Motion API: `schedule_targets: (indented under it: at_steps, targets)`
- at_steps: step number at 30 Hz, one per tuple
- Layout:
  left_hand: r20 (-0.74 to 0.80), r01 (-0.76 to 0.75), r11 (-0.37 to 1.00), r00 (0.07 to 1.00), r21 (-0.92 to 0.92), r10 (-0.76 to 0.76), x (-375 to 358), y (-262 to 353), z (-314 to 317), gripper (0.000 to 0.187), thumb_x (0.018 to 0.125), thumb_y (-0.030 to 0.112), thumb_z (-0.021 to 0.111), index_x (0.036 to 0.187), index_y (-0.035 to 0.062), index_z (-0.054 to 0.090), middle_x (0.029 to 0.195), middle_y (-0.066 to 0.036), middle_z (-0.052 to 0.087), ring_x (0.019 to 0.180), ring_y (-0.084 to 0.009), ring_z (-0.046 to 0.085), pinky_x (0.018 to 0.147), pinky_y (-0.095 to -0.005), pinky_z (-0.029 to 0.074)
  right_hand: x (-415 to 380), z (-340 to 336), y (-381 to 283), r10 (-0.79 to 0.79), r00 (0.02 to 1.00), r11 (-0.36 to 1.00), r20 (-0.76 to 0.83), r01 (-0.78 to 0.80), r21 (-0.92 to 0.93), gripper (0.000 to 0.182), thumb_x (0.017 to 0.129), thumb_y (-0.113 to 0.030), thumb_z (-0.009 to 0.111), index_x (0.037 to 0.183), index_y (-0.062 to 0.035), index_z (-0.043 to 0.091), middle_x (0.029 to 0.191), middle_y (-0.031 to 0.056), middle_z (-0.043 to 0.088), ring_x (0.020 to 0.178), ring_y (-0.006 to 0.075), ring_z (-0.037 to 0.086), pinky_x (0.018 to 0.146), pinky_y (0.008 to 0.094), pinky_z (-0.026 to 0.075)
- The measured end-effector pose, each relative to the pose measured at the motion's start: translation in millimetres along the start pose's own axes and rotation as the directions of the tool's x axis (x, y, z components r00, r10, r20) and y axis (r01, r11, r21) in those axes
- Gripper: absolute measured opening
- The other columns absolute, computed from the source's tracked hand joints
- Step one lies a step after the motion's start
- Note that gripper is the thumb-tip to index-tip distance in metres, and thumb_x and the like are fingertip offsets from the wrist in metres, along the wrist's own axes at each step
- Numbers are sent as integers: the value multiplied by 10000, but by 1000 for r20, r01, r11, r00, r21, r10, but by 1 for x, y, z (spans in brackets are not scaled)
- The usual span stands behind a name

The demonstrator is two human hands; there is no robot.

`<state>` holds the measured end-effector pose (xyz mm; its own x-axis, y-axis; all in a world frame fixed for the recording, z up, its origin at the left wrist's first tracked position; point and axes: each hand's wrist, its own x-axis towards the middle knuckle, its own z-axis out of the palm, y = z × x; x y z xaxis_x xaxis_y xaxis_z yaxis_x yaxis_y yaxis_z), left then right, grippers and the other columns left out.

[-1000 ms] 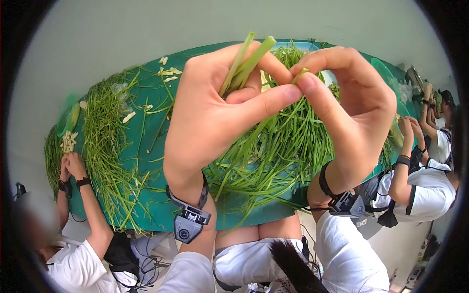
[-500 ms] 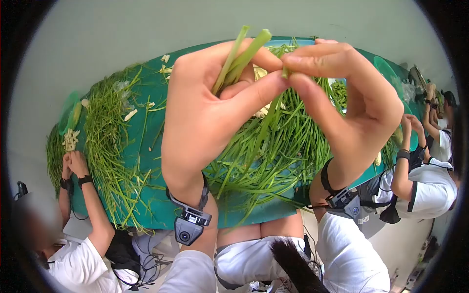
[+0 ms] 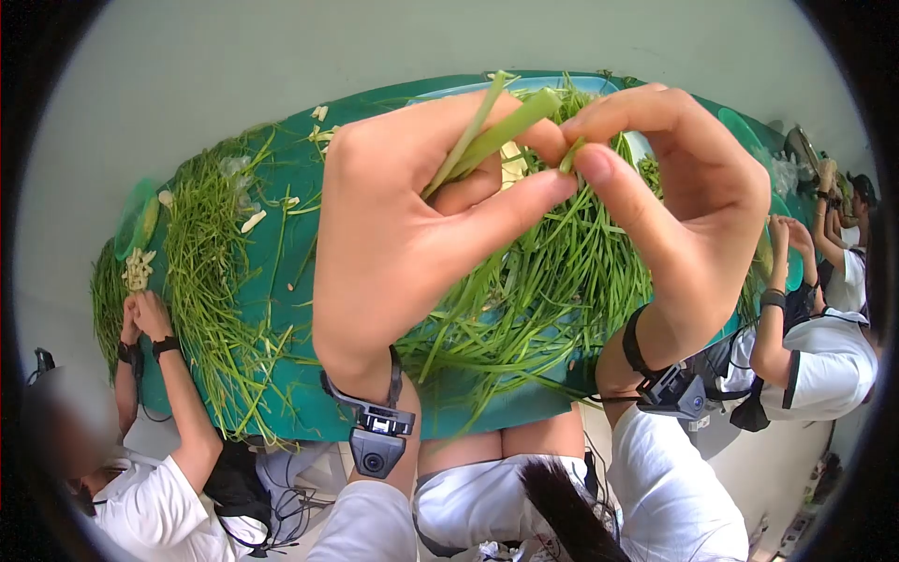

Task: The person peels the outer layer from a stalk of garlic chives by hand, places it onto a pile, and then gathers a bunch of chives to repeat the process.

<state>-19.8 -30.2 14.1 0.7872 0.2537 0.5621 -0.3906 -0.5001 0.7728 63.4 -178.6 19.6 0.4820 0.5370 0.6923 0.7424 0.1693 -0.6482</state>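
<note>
My left hand (image 3: 403, 225) is wrapped round several green stalks (image 3: 506, 131), whose cut ends stick out above the index finger. Between its thumb and fingertip and those of my right hand (image 3: 688, 187), a short green piece (image 3: 570, 155) is pinched; the two hands' fingertips nearly touch. Under the hands lies a big heap of long green stems (image 3: 562, 272) on the green table (image 3: 506, 403). Pale pieces (image 3: 512, 165) show partly behind my left hand.
Another stem heap (image 3: 201, 272) lies on the left, beside a green basket (image 3: 138, 215) and white pieces (image 3: 138, 269) near a co-worker's hands (image 3: 145, 317). On the right are more co-workers' arms (image 3: 777, 281) and a green basket (image 3: 740, 131).
Both my hands have shifted slightly; the fingertips and pinched piece are a little lower and further right. The held stalks lean more to the right.
</note>
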Motion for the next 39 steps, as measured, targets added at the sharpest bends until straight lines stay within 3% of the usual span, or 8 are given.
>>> schedule_targets:
  at_steps: [10, 16, 18, 23, 31, 34, 36, 39]
  targets:
    - [96, 112, 994, 989, 1, -112, 2, -1, -6, 173, 741, 60, 699, 899, 15, 645, 553, 101, 310, 507, -1, 265, 481, -192, 166, 2, 5, 5, -41, 995, 999, -93, 42, 17, 121, 758, 65, 608, 875, 82, 583, 857, 129, 616, 820, 184, 579, 784, 276, 431]
    - [121, 135, 943, 987, -304, -102, 6, -7, -1, 235, 860, 234, 599, 870, 2, 642, 529, 92, 332, 466, -9, 256, 443, -205, 168, 6, 16, 1, -163, 968, 963, -191, 114, -243, 147, 721, 125, 622, 857, 74, 601, 850, 129, 618, 812, 189, 585, 753, 283, 452]
    - [108, 265, 826, 964, -498, -244, 6, 0, 5, 312, 888, 308, 552, 806, 18, 631, 517, 89, 323, 451, -12, 247, 430, -212, 162, 8, 21, 10, -392, 895, 868, -213, 283, -409, 189, 666, 137, 663, 835, 62, 619, 816, 129, 627, 792, 201, 597, 767, 309, 460]
    - [53, 254, 835, 964, -488, -262, 9, 1, 8, 299, 884, 303, 559, 735, 48, 603, 511, 87, 317, 450, -12, 244, 432, -212, 157, 14, 19, 16, -472, 868, 805, -154, 353, -476, 201, 632, 123, 689, 810, 46, 637, 787, 125, 641, 769, 214, 618, 812, 345, 463]
    - [-61, 211, 870, 963, -447, -264, 11, -8, 9, 244, 867, 248, 587, 768, 31, 634, 505, 86, 325, 453, -14, 254, 433, -213, 156, 14, 13, 13, -372, 926, 873, -67, 325, -365, 190, 647, 129, 671, 807, 28, 651, 842, 131, 643, 802, 214, 624, 813, 333, 469]
    - [-121, 163, 907, 967, -389, -226, 11, -8, 9, 256, 870, 252, 583, 823, 12, 660, 501, 86, 336, 453, -12, 249, 436, -211, 146, 14, 14, 11, -279, 958, 937, -64, 257, -237, 208, 689, 127, 643, 880, 47, 621, 872, 128, 628, 834, 193, 611, 786, 299, 473]
    - [-149, 90, 917, 976, -390, -159, 12, -8, 9, 272, 869, 262, 585, 853, 3, 667, 497, 85, 344, 452, -10, 245, 440, -208, 142, 12, 18, 15, -194, 964, 980, -183, 181, -85, 241, 729, 114, 617, 961, 69, 566, 886, 115, 608, 842, 169, 592, 754, 275, 474]
    - [-160, 75, 911, 975, -406, -152, 13, -6, 9, 276, 870, 263, 585, 846, 0, 664, 493, 86, 344, 453, -8, 247, 444, -205, 139, 9, 15, 13, -56, 989, 997, -140, 62, 38, 282, 737, 93, 619, 1002, 79, 523, 893, 104, 595, 818, 158, 581, 761, 275, 464]
